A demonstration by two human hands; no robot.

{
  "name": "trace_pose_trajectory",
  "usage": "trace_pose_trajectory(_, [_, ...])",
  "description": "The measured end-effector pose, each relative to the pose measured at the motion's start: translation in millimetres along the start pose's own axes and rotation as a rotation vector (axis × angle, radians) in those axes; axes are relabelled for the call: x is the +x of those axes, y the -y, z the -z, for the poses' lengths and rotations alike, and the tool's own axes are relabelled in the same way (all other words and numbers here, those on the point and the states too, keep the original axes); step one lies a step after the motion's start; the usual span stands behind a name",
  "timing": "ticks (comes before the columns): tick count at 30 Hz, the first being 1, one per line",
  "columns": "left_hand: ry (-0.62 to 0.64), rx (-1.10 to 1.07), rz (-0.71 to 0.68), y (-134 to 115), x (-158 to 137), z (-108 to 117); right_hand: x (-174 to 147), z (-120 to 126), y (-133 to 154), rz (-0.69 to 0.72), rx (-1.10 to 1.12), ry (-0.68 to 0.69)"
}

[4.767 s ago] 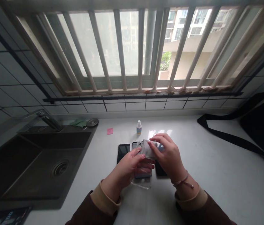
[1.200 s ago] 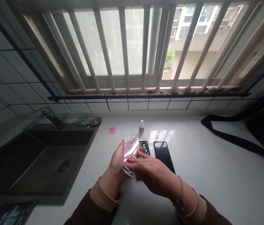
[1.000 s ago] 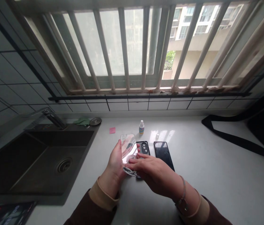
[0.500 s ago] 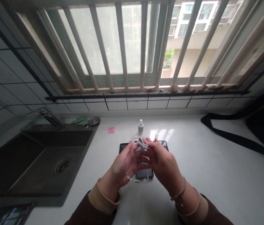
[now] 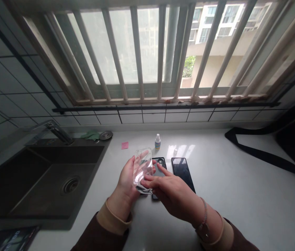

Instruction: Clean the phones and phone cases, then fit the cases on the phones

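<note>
A clear phone case (image 5: pixel 141 164) rests in my left hand (image 5: pixel 126 177), whose fingers curl behind it and show through. Against the case's lower edge, my right hand (image 5: pixel 173 191) presses a grey-white cloth (image 5: pixel 144 190), its fingers partly overlapping the case. Underneath lies a dark phone-shaped item with a round camera ring (image 5: pixel 161 169), partly covered by my right hand. To its right a black phone (image 5: pixel 182 170) lies face up, its lower end near my right wrist. Beyond the hands stands a small white bottle (image 5: pixel 157 143) with a coloured label.
A pink paper note (image 5: pixel 124 145) and a small white cap (image 5: pixel 175 152) lie on the white counter (image 5: pixel 241 195). The sink (image 5: pixel 58 157) and faucet (image 5: pixel 58 132) are left, with a green cloth (image 5: pixel 90 135) behind. A black strap (image 5: pixel 257 153) lies right.
The case has moved left and turned its flat back toward me. My right hand has brought the cloth down from the case's top to its lower edge, uncovering the black phone.
</note>
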State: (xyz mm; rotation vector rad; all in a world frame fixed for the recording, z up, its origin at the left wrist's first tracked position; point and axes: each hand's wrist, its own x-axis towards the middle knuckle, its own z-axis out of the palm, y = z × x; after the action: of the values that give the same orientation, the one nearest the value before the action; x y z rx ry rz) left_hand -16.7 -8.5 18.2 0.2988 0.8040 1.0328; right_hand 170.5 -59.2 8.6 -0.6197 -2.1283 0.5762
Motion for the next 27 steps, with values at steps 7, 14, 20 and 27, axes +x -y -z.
trace_pose_trajectory(7, [0.081,0.021,-0.023,0.2,-3.4,-1.0,-5.6,3.5,-1.8,-0.394,0.256,-0.345])
trace_pose_trajectory(14, [0.344,0.133,0.104,12.3,-15.3,-10.9,-2.8,14.2,-17.3,-0.631,0.105,-0.811])
trace_pose_trajectory(20, [0.305,0.046,0.011,18.1,-8.6,-7.2,-5.2,-0.4,-9.7,-0.509,0.052,-0.540])
trace_pose_trajectory(27, [-0.002,-0.118,-0.201,11.1,5.2,-0.3,-4.6,-12.4,-3.1,-0.442,0.154,-0.357])
